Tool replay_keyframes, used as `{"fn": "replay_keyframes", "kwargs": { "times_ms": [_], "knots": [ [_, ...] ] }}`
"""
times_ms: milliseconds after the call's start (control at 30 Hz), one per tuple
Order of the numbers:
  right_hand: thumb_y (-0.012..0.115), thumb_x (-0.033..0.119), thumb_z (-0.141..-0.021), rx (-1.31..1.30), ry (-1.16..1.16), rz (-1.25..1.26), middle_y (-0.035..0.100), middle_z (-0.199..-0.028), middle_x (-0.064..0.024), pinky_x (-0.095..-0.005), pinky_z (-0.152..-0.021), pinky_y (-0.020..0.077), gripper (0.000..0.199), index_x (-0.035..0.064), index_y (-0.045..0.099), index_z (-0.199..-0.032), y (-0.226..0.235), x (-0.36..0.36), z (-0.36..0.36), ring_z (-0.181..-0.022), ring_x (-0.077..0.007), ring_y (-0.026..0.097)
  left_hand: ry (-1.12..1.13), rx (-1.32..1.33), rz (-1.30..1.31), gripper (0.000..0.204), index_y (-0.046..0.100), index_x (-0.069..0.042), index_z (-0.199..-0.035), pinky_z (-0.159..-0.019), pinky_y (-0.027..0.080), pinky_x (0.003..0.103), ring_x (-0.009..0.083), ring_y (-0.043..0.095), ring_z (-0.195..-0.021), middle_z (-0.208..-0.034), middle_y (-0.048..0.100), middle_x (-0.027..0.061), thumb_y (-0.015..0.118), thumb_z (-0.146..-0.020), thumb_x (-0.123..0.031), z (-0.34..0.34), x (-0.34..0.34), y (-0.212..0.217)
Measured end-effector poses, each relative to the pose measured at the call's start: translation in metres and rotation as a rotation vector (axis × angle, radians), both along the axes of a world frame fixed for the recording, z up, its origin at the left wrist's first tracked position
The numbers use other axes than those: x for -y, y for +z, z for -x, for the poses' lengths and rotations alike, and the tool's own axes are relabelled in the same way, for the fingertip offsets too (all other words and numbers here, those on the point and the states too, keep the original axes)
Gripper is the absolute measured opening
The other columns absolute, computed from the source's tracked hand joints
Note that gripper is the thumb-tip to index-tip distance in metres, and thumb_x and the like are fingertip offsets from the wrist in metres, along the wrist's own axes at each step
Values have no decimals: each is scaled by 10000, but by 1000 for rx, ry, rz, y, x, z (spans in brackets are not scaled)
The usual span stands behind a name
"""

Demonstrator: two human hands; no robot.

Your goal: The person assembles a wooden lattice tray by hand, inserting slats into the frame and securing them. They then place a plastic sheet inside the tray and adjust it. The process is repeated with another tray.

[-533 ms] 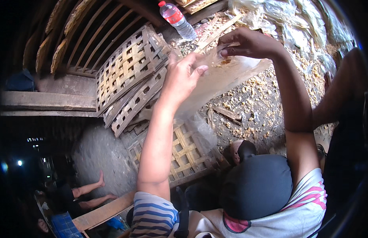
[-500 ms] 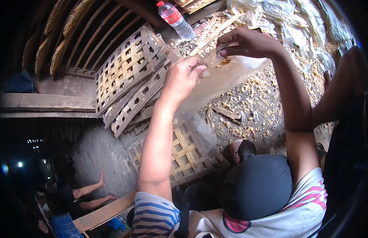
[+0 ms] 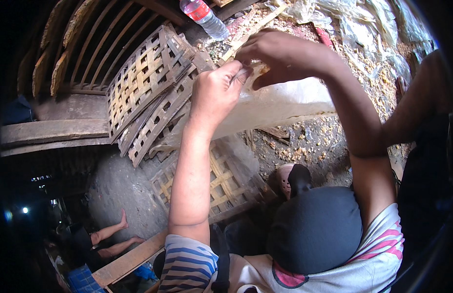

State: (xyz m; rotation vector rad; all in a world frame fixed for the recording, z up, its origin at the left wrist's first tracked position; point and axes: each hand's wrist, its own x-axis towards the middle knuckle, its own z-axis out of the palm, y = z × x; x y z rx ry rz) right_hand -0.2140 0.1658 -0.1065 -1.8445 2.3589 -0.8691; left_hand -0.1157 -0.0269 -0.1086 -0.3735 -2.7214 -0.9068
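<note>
My left hand [image 3: 217, 93] and my right hand [image 3: 280, 54] are raised close together in front of me. Both pinch the upper edge of a whitish translucent plastic bag [image 3: 280, 105]. The bag hangs down and to the right beneath my hands, with something yellowish at its mouth between my fingers. What is inside the bag is hidden. My right forearm bends across the right side of the view.
Woven bamboo trays [image 3: 148, 93] lean stacked at the left, and another [image 3: 221, 183] lies below my left arm. A plastic bottle [image 3: 203, 14] lies at the top. Yellow scraps litter the ground [image 3: 314, 141]. Another person's bare legs [image 3: 114, 233] show at lower left beside a wooden plank [image 3: 131, 259].
My right hand has moved left toward my left hand, drawing the bag's top edge together. The left hand has stayed nearly in place.
</note>
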Motion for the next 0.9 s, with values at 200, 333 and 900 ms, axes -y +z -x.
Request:
{"fn": "replay_keyframes", "kwargs": {
  "times_ms": [200,333,900],
  "knots": [
    [678,130,-855,299,-108,-76,710,-810,-148,-406,-731,530,140,32,702,-951,-10,-9,11,-782,-313,690,79,-24,61,197,740,-98,-939,-533,469,366,295,632,-555,-636,627,140,681,-935,-285,-8,1,11],
    [693,136,-832,-51,-418,-287,713,-880,-155,-466,-802,522,198,47,698,-1008,-21,-40,24,-873,-332,688,97,0,22,230,739,-67,-929,-536,469,341,254,611,-532,-608,611,133,685,-938,-290,-9,8,10],
    [757,197,-847,151,-420,-247,728,-855,-119,-404,-753,537,235,32,712,-1007,-38,-42,46,-808,-272,700,184,11,19,220,736,-47,-945,-582,485,312,172,614,-563,-641,631,132,675,-948,-258,-27,23,20]
  ]
}}
